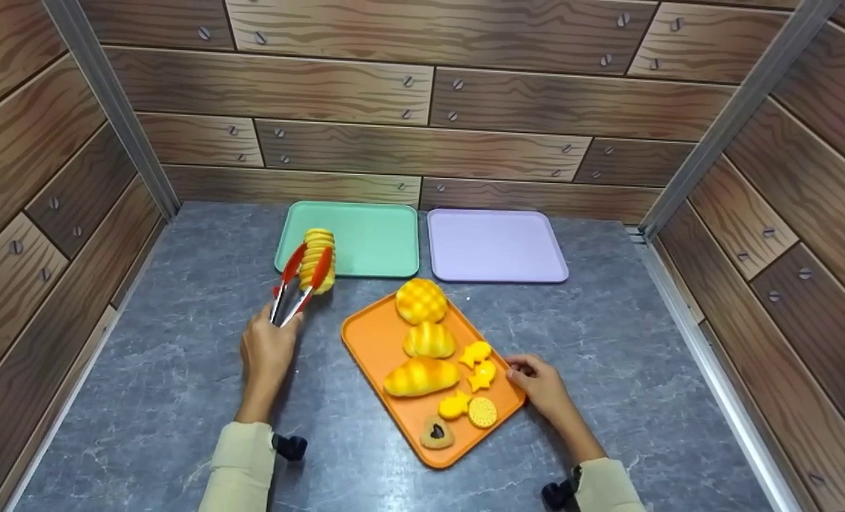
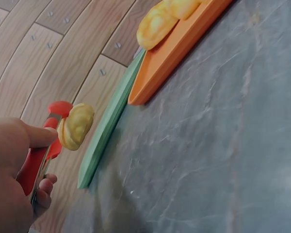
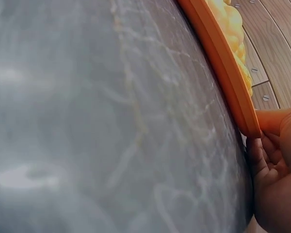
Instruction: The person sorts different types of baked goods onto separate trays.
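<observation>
Red-tipped metal tongs (image 1: 321, 270) are gripped in my left hand (image 1: 267, 350). Between the tong tips is a ridged yellow toy bread roll (image 1: 318, 240), held over the left end of the green tray (image 1: 376, 242). The left wrist view shows this roll (image 2: 76, 127) raised beside the green tray's edge. My right hand (image 1: 547, 391) pinches the right rim of the orange tray (image 1: 369, 341), thumb above and fingers below. On the orange tray lie a round bun (image 1: 421, 301), a small ridged roll (image 1: 429, 340), a longer loaf (image 1: 422, 377) and several small cookies, one with a dark heart (image 1: 437, 432).
A lilac tray (image 1: 497, 245) stands right of the green one, along the back wall. Wood-patterned panels (image 1: 337, 89) enclose the grey marbled table (image 1: 607, 320) at the back and both sides. The orange tray sits at an angle in front of both trays.
</observation>
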Action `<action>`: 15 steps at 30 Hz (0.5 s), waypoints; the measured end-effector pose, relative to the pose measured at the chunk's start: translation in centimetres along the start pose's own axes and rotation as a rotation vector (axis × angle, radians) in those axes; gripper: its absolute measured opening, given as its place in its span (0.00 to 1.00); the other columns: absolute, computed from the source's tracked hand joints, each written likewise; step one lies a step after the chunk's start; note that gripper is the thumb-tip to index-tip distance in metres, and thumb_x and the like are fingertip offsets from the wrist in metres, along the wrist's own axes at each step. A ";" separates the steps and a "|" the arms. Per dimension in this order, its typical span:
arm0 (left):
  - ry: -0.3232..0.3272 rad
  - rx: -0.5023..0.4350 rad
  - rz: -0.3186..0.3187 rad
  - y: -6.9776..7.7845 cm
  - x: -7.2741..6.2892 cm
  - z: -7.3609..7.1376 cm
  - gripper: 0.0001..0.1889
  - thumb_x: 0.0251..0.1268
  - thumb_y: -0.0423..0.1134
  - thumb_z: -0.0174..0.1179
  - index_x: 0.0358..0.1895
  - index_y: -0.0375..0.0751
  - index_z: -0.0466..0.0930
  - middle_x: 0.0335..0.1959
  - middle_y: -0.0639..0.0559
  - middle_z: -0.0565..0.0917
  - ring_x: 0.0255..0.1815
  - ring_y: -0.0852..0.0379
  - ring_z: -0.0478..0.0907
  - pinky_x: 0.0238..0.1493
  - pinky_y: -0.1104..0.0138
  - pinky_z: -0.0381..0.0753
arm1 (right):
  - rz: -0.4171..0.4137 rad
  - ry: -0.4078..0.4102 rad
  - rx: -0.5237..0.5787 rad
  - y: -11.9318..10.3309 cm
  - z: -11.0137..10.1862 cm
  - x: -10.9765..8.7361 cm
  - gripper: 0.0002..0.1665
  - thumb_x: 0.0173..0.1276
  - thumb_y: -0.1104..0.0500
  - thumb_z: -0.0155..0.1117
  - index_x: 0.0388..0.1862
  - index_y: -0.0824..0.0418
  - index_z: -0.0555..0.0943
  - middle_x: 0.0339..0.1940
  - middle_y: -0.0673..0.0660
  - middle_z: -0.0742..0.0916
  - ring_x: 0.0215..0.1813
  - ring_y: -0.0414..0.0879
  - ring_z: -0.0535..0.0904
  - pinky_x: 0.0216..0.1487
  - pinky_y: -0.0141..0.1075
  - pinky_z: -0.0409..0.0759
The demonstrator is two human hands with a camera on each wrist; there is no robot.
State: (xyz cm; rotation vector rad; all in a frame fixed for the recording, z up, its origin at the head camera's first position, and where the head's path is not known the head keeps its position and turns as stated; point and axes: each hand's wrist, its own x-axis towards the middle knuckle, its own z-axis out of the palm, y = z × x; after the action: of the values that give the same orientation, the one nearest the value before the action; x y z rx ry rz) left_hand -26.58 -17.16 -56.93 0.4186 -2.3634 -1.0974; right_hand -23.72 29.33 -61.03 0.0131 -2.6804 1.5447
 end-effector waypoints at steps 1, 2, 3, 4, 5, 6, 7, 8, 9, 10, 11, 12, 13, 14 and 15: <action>-0.001 0.002 -0.001 -0.1 0.3 0.1 0.28 0.55 0.45 0.74 0.57 0.33 0.82 0.42 0.26 0.84 0.44 0.25 0.81 0.44 0.39 0.75 | 0.003 -0.002 0.002 0.0 0.0 0.0 0.12 0.68 0.63 0.69 0.50 0.63 0.86 0.39 0.56 0.85 0.40 0.42 0.76 0.42 0.29 0.73; -0.002 0.003 -0.002 -0.2 0.7 0.2 0.28 0.55 0.45 0.74 0.57 0.33 0.82 0.42 0.26 0.84 0.44 0.25 0.81 0.44 0.39 0.75 | 0.004 -0.003 0.003 0.0 0.0 0.0 0.12 0.68 0.63 0.69 0.50 0.63 0.86 0.39 0.56 0.85 0.40 0.42 0.76 0.42 0.30 0.73; -0.003 0.004 -0.003 -0.2 1.0 0.2 0.28 0.55 0.45 0.74 0.57 0.33 0.82 0.42 0.26 0.84 0.44 0.25 0.81 0.44 0.39 0.75 | 0.006 -0.004 0.003 0.0 0.1 0.0 0.12 0.68 0.63 0.68 0.50 0.63 0.86 0.39 0.56 0.85 0.40 0.42 0.76 0.42 0.30 0.73; -0.001 0.006 -0.001 -0.3 1.4 0.4 0.28 0.55 0.45 0.74 0.57 0.33 0.82 0.42 0.26 0.83 0.44 0.25 0.81 0.45 0.39 0.75 | 0.006 -0.002 0.001 0.0 0.0 0.0 0.12 0.68 0.63 0.68 0.50 0.63 0.86 0.39 0.56 0.85 0.40 0.42 0.76 0.42 0.30 0.73; 0.002 0.008 0.001 -0.3 1.8 0.5 0.28 0.55 0.45 0.75 0.57 0.33 0.82 0.42 0.26 0.83 0.44 0.25 0.81 0.44 0.39 0.75 | 0.007 -0.001 -0.003 0.0 0.1 0.0 0.12 0.68 0.63 0.68 0.50 0.62 0.86 0.39 0.56 0.85 0.40 0.42 0.76 0.42 0.30 0.74; 0.006 0.011 0.004 -0.4 2.2 0.6 0.28 0.55 0.45 0.75 0.57 0.33 0.82 0.41 0.26 0.83 0.43 0.25 0.81 0.44 0.39 0.75 | 0.007 0.000 -0.008 0.0 0.1 0.0 0.12 0.68 0.63 0.68 0.50 0.62 0.86 0.38 0.55 0.85 0.39 0.41 0.76 0.42 0.30 0.74; 0.011 0.014 0.009 -0.4 2.6 0.8 0.28 0.55 0.45 0.75 0.57 0.33 0.82 0.41 0.26 0.83 0.43 0.25 0.81 0.44 0.39 0.75 | 0.008 0.001 -0.013 0.0 0.1 0.0 0.12 0.69 0.63 0.68 0.50 0.62 0.86 0.38 0.55 0.85 0.39 0.41 0.76 0.42 0.30 0.74; 0.014 0.017 0.012 -0.5 3.0 0.9 0.28 0.54 0.44 0.75 0.56 0.33 0.82 0.41 0.26 0.83 0.43 0.25 0.81 0.44 0.39 0.75 | 0.011 0.002 -0.017 0.0 0.1 0.0 0.12 0.69 0.63 0.68 0.50 0.62 0.86 0.38 0.54 0.85 0.39 0.41 0.76 0.42 0.30 0.74; 0.016 0.023 0.014 -0.5 3.3 1.0 0.28 0.54 0.45 0.75 0.56 0.33 0.82 0.41 0.26 0.83 0.43 0.25 0.81 0.43 0.39 0.75 | 0.012 0.004 -0.020 0.0 0.1 0.0 0.11 0.69 0.63 0.68 0.50 0.62 0.86 0.38 0.54 0.85 0.39 0.41 0.76 0.42 0.30 0.74; 0.018 0.029 0.018 -0.6 3.7 1.1 0.28 0.55 0.45 0.75 0.57 0.33 0.82 0.41 0.27 0.83 0.43 0.25 0.81 0.44 0.40 0.75 | 0.012 0.005 -0.021 0.0 0.1 0.0 0.11 0.69 0.63 0.68 0.49 0.62 0.86 0.38 0.54 0.85 0.40 0.41 0.76 0.42 0.30 0.74; 0.017 0.033 0.019 -0.6 4.0 1.2 0.28 0.55 0.45 0.75 0.57 0.33 0.82 0.42 0.27 0.83 0.44 0.26 0.81 0.45 0.40 0.75 | 0.012 0.006 -0.024 0.1 0.1 0.0 0.11 0.69 0.63 0.68 0.49 0.62 0.86 0.38 0.54 0.85 0.40 0.41 0.76 0.43 0.30 0.74; 0.013 0.035 0.021 -0.7 4.3 1.3 0.28 0.55 0.44 0.75 0.57 0.33 0.82 0.43 0.27 0.84 0.44 0.26 0.81 0.45 0.40 0.75 | 0.011 0.009 -0.027 0.1 0.1 0.0 0.11 0.69 0.63 0.68 0.49 0.61 0.87 0.38 0.54 0.85 0.40 0.41 0.76 0.43 0.30 0.74; 0.010 0.036 0.023 -0.8 4.6 1.4 0.28 0.56 0.44 0.74 0.57 0.33 0.81 0.44 0.28 0.84 0.45 0.27 0.81 0.46 0.41 0.75 | 0.012 0.011 -0.030 0.1 0.1 0.0 0.11 0.69 0.63 0.68 0.49 0.61 0.87 0.38 0.54 0.85 0.40 0.41 0.76 0.43 0.30 0.74; 0.004 0.038 0.024 -0.9 4.9 1.6 0.28 0.56 0.44 0.74 0.58 0.33 0.81 0.44 0.28 0.83 0.46 0.27 0.81 0.46 0.41 0.75 | 0.010 0.014 -0.033 0.1 0.2 0.0 0.11 0.69 0.63 0.68 0.49 0.61 0.87 0.38 0.54 0.85 0.40 0.41 0.76 0.43 0.30 0.74; 0.000 0.040 0.023 -1.0 5.1 1.7 0.28 0.57 0.44 0.74 0.59 0.33 0.81 0.45 0.28 0.84 0.46 0.27 0.81 0.47 0.41 0.75 | 0.007 0.017 -0.034 0.1 0.2 0.0 0.11 0.69 0.63 0.68 0.49 0.62 0.87 0.38 0.54 0.85 0.40 0.41 0.76 0.43 0.30 0.74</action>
State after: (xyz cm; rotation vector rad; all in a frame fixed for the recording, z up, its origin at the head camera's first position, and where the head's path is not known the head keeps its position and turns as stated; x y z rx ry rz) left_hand -31.72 -19.10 -57.03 0.4048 -2.3874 -1.0411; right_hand -23.71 29.25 -61.20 -0.0108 -2.6966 1.4936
